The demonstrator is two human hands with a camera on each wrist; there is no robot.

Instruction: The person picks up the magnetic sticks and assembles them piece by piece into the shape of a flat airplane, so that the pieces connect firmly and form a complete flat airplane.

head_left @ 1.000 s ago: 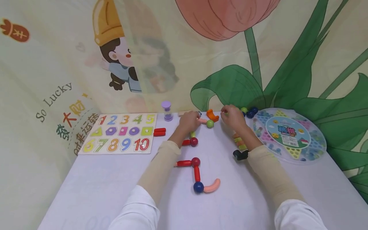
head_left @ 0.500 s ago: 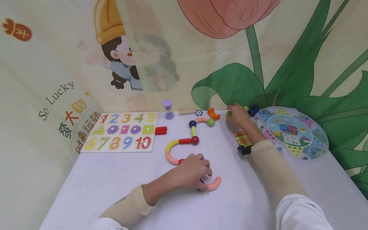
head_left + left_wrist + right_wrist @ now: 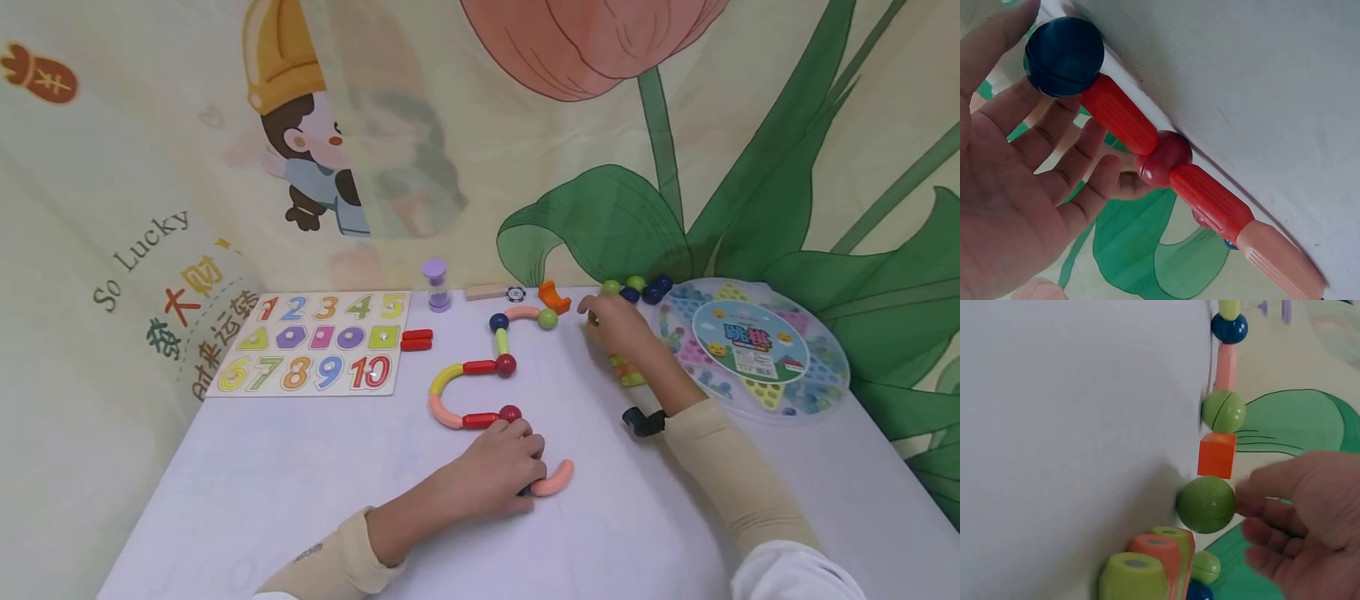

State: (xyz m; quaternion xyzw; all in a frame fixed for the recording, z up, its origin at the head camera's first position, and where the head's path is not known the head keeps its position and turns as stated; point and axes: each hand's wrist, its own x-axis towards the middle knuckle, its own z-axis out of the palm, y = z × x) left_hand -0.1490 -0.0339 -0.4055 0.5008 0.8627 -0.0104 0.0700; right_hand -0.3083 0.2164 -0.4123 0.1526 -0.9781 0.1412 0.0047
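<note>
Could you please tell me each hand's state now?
Left hand: holding the dark blue ball.
Right hand: at the green ball; whether it pinches or only touches it cannot be told.

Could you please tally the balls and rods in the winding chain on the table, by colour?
Red balls: 2
Blue balls: 2
Green ball: 1
Red rods: 3
Light green rod: 1
Pink curved rods: 3
Yellow curved rod: 1
Total: 13

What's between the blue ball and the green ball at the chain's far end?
Just a curved pink stick; the head and right wrist views both show it.
</note>
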